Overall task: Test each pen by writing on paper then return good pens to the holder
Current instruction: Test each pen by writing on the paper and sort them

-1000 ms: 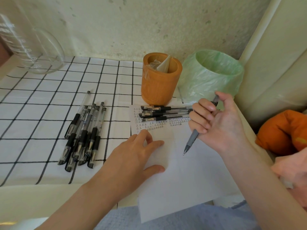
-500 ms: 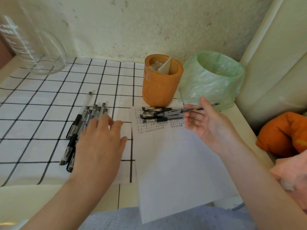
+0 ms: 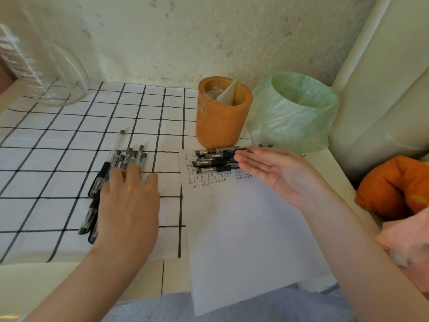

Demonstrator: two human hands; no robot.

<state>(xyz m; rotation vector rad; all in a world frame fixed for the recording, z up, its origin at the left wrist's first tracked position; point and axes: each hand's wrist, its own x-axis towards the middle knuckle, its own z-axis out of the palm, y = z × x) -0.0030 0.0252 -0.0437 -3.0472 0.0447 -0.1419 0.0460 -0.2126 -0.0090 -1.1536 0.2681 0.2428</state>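
Four tested pens [image 3: 216, 159] lie across the far end of the paper [image 3: 243, 228], beside rows of marks. The orange holder [image 3: 220, 117] just beyond appears to hold none yet. The left hand [image 3: 130, 201] rests flat on the larger untested pile [image 3: 116, 163]. The right hand [image 3: 278, 173] is open, palm up, at the tested pens. The paper overhangs the table's near edge, and the checked cloth [image 3: 58, 147] offers room to move.
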